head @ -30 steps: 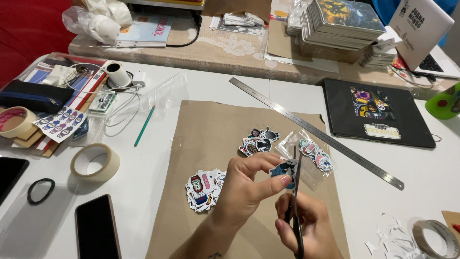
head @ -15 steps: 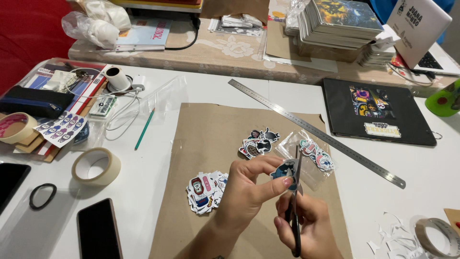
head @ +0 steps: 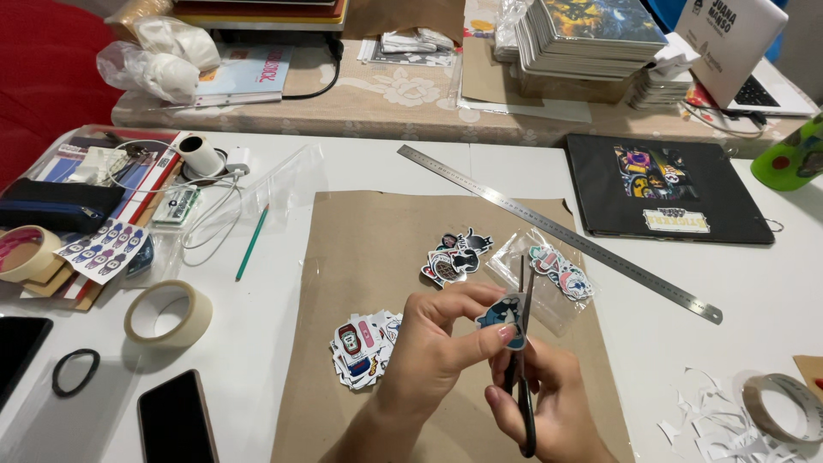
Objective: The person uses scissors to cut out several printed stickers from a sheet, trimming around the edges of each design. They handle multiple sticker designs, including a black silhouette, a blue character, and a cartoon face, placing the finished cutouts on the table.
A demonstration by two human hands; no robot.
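Two hands meet over the brown paper sheet [head: 377, 249]: my left hand [head: 437, 343] pinches a small blue sticker [head: 504, 315] between thumb and fingertips, and my right hand [head: 549, 403] is wrapped around black scissors [head: 523, 343], blades nearly together at the sticker's edge. Risks, as I judge them: the blades run close to my left fingertips, so a slip could nick them, or cut into the printed figure. Loose sticker piles [head: 364, 347] lie just beside my wrist and could scatter if brushed. Beyond lie a clear sticker bag [head: 553, 274] and a steel ruler [head: 557, 227].
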